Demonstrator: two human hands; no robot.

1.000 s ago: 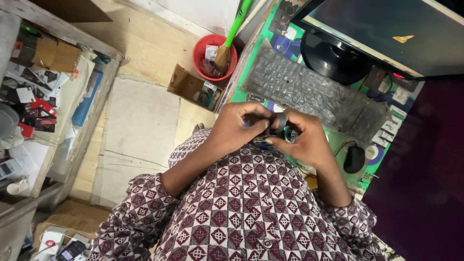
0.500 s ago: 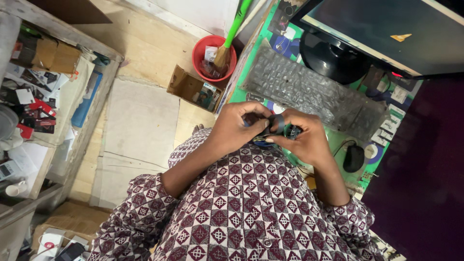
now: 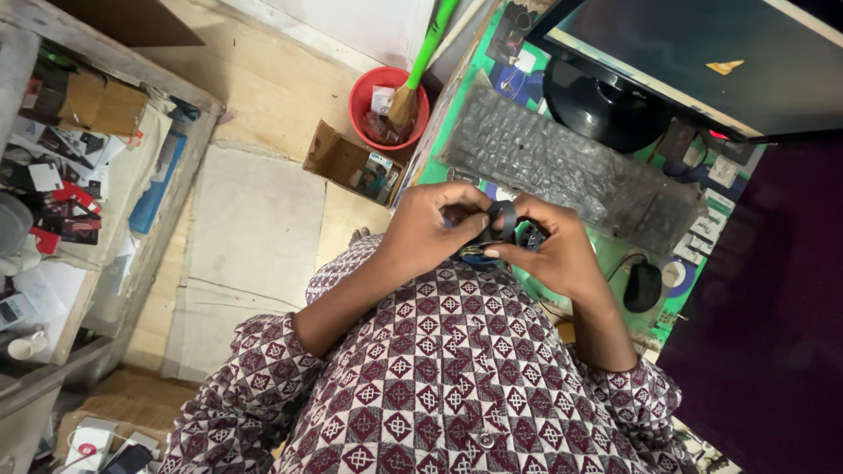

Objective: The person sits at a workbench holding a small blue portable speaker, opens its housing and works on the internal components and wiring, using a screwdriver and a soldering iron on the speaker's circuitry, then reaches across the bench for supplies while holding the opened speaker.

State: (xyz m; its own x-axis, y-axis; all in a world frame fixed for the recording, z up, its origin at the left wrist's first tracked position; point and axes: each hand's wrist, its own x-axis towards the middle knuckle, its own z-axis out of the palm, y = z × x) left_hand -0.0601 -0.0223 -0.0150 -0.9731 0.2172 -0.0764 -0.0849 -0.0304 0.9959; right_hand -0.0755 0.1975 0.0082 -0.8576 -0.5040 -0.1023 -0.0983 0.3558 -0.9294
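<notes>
Now both hands, left hand [image 3: 432, 230] and right hand [image 3: 555, 254], pinch 1 small black gadget [image 3: 504, 226] above the green mat [image 3: 450, 114].

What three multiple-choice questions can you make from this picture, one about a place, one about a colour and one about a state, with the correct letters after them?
1. Where is the keyboard?
A. on the floor
B. on the green desk mat, before the monitor
C. inside the bucket

2. What colour is the bucket holding the brush?
A. red
B. blue
C. white

3. What is the state of the small dark object?
A. lying alone on the mat
B. held between left hand and right hand
C. resting on the keyboard

Answers: 1 B, the keyboard lies on the mat below the screen; 2 A, its rim is red; 3 B, both hands' fingers close around it.
</notes>
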